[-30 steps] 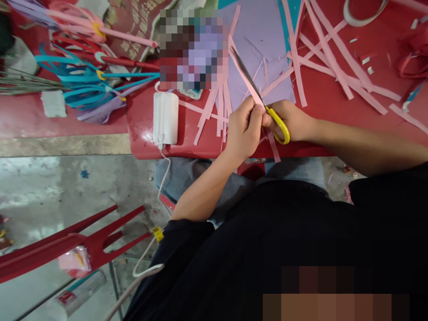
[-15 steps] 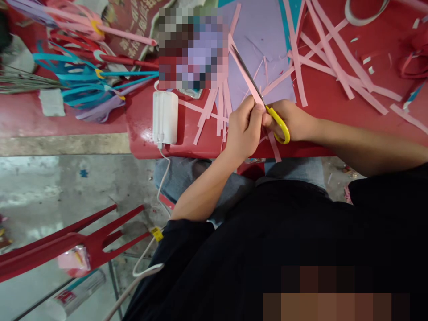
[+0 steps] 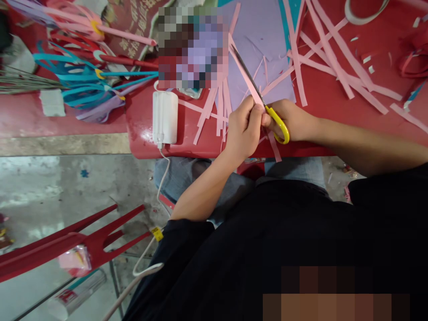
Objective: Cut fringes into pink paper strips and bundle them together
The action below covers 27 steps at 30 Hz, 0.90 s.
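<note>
My left hand [image 3: 245, 127] is closed, pinching a pink paper strip [image 3: 249, 82] between thumb and fingers. The strip slants up and to the left. My right hand [image 3: 290, 118] grips yellow-handled scissors [image 3: 279, 125], whose blades lie along the strip's right edge. Both hands nearly touch above the table's near edge. Behind them lies a purple sheet [image 3: 264, 26] with thin pink offcuts on it. Several cut pink strips [image 3: 219, 107] rest left of the sheet, and more pink strips [image 3: 334, 62] cross each other on the right.
A white power bank [image 3: 165, 117] with a cable stands on the red table [image 3: 197, 149]. Blue paper loops [image 3: 80, 91] and pink ones [image 3: 76, 20] are bundled at left. A roll of white tape [image 3: 364, 20] sits at the back right. A red chair [image 3: 93, 240] is lower left.
Almost nothing differs. Both hands, the scissors and the pink strip keep the same place.
</note>
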Tool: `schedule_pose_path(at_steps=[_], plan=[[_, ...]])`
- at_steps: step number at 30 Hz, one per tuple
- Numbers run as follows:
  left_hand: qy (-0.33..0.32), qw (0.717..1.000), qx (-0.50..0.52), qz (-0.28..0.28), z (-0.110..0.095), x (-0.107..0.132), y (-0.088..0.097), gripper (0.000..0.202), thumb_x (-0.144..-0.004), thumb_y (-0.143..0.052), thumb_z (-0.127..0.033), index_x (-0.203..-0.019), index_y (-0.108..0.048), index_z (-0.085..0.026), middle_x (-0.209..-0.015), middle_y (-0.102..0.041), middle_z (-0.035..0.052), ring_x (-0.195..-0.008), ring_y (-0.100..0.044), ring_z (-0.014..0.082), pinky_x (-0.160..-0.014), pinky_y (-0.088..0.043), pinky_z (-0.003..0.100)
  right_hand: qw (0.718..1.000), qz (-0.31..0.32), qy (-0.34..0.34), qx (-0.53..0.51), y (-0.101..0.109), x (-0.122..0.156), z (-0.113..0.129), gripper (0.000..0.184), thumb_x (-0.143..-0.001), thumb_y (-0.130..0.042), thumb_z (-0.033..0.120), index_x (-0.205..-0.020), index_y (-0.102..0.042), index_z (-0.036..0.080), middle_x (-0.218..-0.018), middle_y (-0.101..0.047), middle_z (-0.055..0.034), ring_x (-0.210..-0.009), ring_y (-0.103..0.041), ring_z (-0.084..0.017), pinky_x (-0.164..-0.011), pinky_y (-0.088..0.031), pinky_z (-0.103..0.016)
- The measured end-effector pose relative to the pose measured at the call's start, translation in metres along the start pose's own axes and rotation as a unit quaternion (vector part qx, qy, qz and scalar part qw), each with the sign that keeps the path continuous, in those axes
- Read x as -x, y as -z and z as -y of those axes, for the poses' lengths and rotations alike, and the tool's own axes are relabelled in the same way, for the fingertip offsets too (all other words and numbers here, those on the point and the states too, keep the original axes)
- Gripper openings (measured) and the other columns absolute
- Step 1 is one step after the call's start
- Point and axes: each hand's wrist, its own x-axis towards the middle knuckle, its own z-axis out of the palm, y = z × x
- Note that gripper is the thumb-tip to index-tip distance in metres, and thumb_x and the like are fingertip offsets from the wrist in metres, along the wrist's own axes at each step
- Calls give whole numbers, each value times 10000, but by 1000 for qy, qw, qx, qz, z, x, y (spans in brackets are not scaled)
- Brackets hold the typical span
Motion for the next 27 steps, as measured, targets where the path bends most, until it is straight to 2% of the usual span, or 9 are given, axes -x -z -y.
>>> schedule_pose_path(at_steps=[7, 12, 17, 22, 27], plan=[[6, 1000, -22, -13, -7, -1, -2, 419, -1142, -478, -466, -776, -485, -264, -640, -477, -1, -580, -394, 159, -530, -292, 378, 1000, -3, 13, -8, -1, 0, -2, 602, -1012, -611, 691, -684, -452, 212, -563, -393, 54, -532, -306, -87, -492, -254, -288], [-27, 998, -26, -45, -9, -3, -5, 444, -1126, -500, -484, -743, -499, -261, -596, -484, -7, -526, -383, 149, -469, -246, 386, 1000, -7, 12, -6, -2, -1, -1, 624, -989, -625, 719, -671, -437, 215, -552, -383, 53, -526, -295, -90, -481, -242, -293], [-3, 999, -24, -30, -5, -1, -4, 424, -1127, -484, -474, -751, -496, -278, -601, -485, -2, -538, -381, 169, -489, -275, 400, 1000, -10, 9, -5, -1, -1, 1, 637, -983, -612, 740, -665, -435, 216, -546, -381, 50, -517, -299, -92, -481, -244, -297], [24, 999, -28, -24, -11, 1, -3, 428, -1114, -504, -512, -759, -496, -274, -612, -468, -8, -560, -397, 171, -510, -285, 386, 999, -17, 35, -2, -3, -1, -1, 622, -1015, -585, 715, -678, -431, 215, -558, -378, 63, -519, -292, -80, -483, -243, -286], [13, 999, -39, -28, -13, -1, -3, 437, -1122, -481, -510, -762, -490, -262, -619, -471, -6, -561, -409, 162, -509, -289, 383, 999, -17, 31, -11, -4, -1, -2, 631, -1008, -571, 739, -676, -417, 226, -556, -365, 69, -526, -282, -86, -485, -241, -294]])
